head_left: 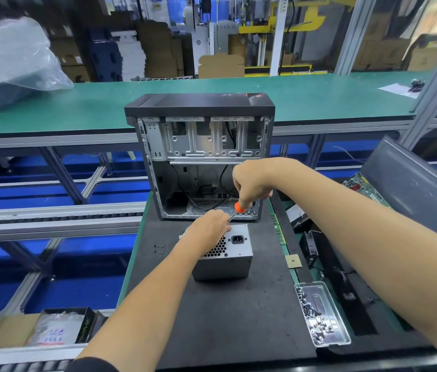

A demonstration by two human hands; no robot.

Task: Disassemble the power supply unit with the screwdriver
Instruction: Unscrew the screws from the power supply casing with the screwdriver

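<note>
A grey metal power supply unit (232,260) stands on the black mat (212,318), its vented face with the power socket turned up. My left hand (209,228) lies on its far top edge, fingertips around the screwdriver's shaft near the tip. My right hand (251,183) grips the handle of the orange screwdriver (239,208) from above, the shaft slanting down-left to the unit's far edge. The tip is hidden behind my left fingers.
An open, gutted PC case (201,154) stands just behind the unit. Several loose screws (159,249) lie on the mat to the left. A clear tray of screws (319,312), a CPU chip (292,261), circuit boards (363,187) and a dark panel (416,183) sit right.
</note>
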